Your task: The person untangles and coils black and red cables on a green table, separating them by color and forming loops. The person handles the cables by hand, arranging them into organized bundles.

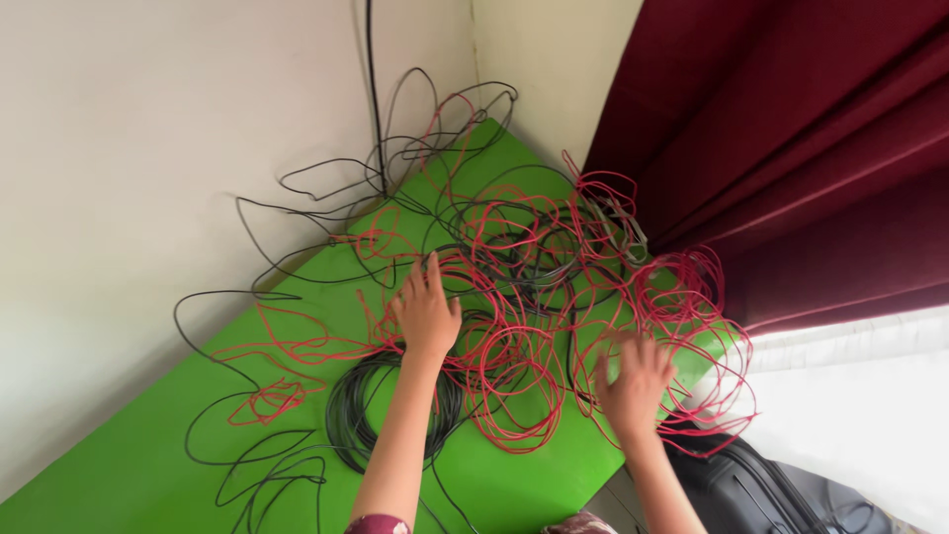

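Nearest the person, the right hand (633, 381) is blurred at the bench's (129, 465) near right edge, fingers spread among loops of red wire (514, 381); whether its grip has closed on any strand cannot be told. The left hand (427, 314) lies flat and open on the tangle, just beyond a coil of black wire (346, 410). Farther back, loose loops reach the white wall (148, 119) and dark red curtain (811, 138).

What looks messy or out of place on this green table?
The red wire and black wire lie in one loose tangle across the green table, with loops hanging past its edges near the wall and the dark red curtain. Only one black coil looks neatly wound. Both hands, left and right, rest in the tangle.
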